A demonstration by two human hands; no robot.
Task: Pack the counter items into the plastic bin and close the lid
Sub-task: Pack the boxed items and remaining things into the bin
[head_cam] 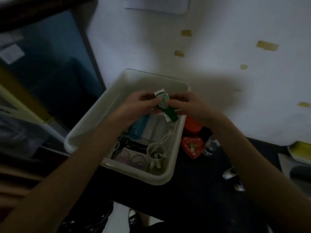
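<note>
An open pale plastic bin (pixel 87 132) stands on the dark counter. Above its far half, both hands hold a small green-and-white packet (pixel 165 106). My left hand (pixel 141 103) pinches its left side, and my right hand (pixel 186 105) pinches its right side. Inside the bin lie a blue comb-like item (pixel 139 126), black scissors (pixel 124 143), purple hair bands (pixel 133 159) and a white cup with a cable (pixel 156 151). No lid can be made out.
Right of the bin on the dark counter (pixel 193 190) are an orange-lidded container (pixel 192 126), a red heart-shaped box (pixel 191 147), a small clear bottle (pixel 210 147) and other small items (pixel 230 174). A white wall with tape patches (pixel 267 45) rises behind. Dark furniture (pixel 50 64) stands left.
</note>
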